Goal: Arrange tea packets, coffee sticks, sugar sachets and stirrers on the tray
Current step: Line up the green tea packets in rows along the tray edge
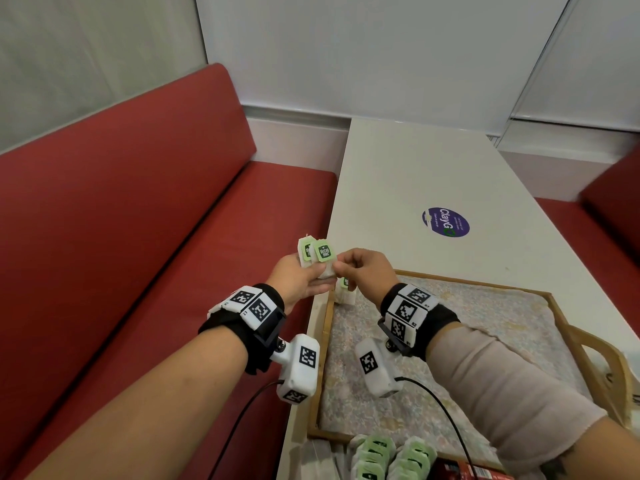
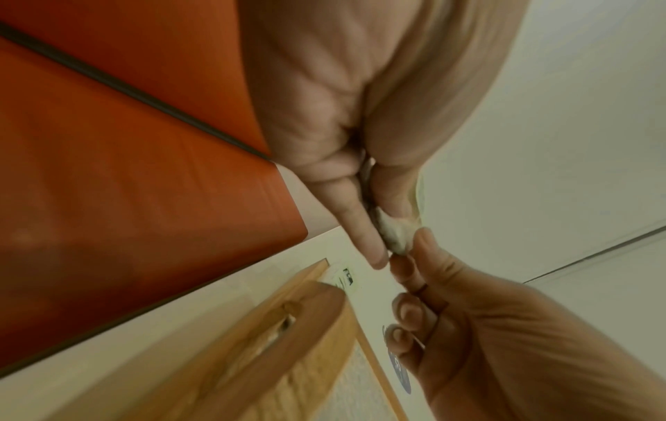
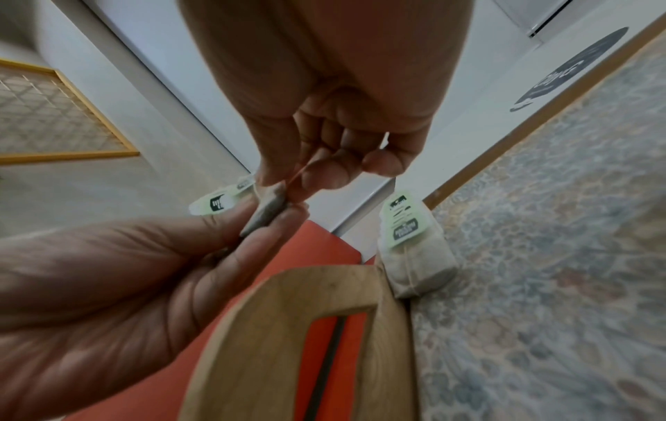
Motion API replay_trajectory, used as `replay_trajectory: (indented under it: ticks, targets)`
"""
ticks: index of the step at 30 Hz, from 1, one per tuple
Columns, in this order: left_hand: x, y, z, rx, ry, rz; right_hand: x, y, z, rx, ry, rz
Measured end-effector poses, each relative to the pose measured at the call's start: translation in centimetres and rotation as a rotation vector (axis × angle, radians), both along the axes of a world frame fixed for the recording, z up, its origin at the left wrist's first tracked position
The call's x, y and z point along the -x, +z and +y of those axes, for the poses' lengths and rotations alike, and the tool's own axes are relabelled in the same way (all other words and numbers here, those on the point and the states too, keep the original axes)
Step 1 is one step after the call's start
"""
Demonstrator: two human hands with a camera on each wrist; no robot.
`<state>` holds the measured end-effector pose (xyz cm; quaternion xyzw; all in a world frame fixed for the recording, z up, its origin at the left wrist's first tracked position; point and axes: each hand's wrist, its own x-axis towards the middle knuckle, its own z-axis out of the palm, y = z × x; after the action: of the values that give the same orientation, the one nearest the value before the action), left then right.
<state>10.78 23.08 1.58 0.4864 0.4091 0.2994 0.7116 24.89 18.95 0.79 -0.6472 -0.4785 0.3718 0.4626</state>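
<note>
My left hand (image 1: 320, 273) holds a few white tea packets (image 1: 317, 253) with green tags, just off the tray's far left corner, above the table edge. The thumb and forefinger of my right hand (image 1: 341, 266) pinch the lower edge of the front packet (image 2: 394, 235). In the right wrist view both hands meet on that packet (image 3: 266, 212). A small stack of tea packets (image 3: 414, 250) lies in the tray's far left corner, beside the handle (image 3: 288, 327). The wooden tray (image 1: 561, 317) has a patterned liner (image 1: 467, 327).
More green-tagged tea packets (image 1: 391, 455) lie in rows at the near table edge, with a red box (image 1: 457, 471) beside them. A round purple sticker (image 1: 446, 222) marks the white table (image 1: 398, 174). A red bench (image 1: 138, 220) runs along the left.
</note>
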Motion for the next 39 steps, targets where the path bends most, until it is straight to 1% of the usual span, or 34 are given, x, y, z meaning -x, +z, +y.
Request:
replay_trajectory:
  ticks: [6, 9, 13, 19, 22, 26, 31, 34, 37, 39]
  targets:
    - [0.0, 0.1, -0.1, -0.028, -0.031, 0.036, -0.7, -0.6, 0.1, 0.078, 0.005, -0.006]
    - [-0.1, -0.1, 0.1, -0.019, 0.006, 0.05, -1.3, -0.9, 0.1, 0.108, -0.086, 0.004]
    - [-0.2, -0.2, 0.3, -0.003, 0.057, 0.063, -2.2, -1.9, -0.4, 0.247, -0.177, -0.056]
    - [-0.1, -0.5, 0.5, -0.012, 0.082, 0.088, -1.9, -2.9, -0.9, 0.467, -0.163, -0.134]
    - [-0.1, -0.6, 0.5, -0.009, 0.084, 0.084, -1.6, -3.3, -0.9, 0.526, -0.16, -0.187]
    - [0.0, -0.5, 0.6, -0.015, 0.087, 0.087, -1.2, -3.2, -0.7, 0.588, -0.14, -0.204]
    - [0.2, -0.7, 0.6, -0.056, 0.079, 0.146, -1.0, -2.7, -0.5, 0.652, -0.127, -0.252]
    - [0.2, -0.9, 0.8, -0.072, 0.077, 0.168, -1.4, -2.9, -0.5, 0.592, -0.14, -0.332]
    - [0.1, -1.0, 1.0, -0.098, 0.082, 0.197, -1.6, -2.7, -0.8, 0.372, -0.189, -0.309]
    - [0.1, -1.2, 1.1, -0.114, 0.092, 0.216, -1.4, -2.4, -0.9, 0.281, -0.147, -0.334]
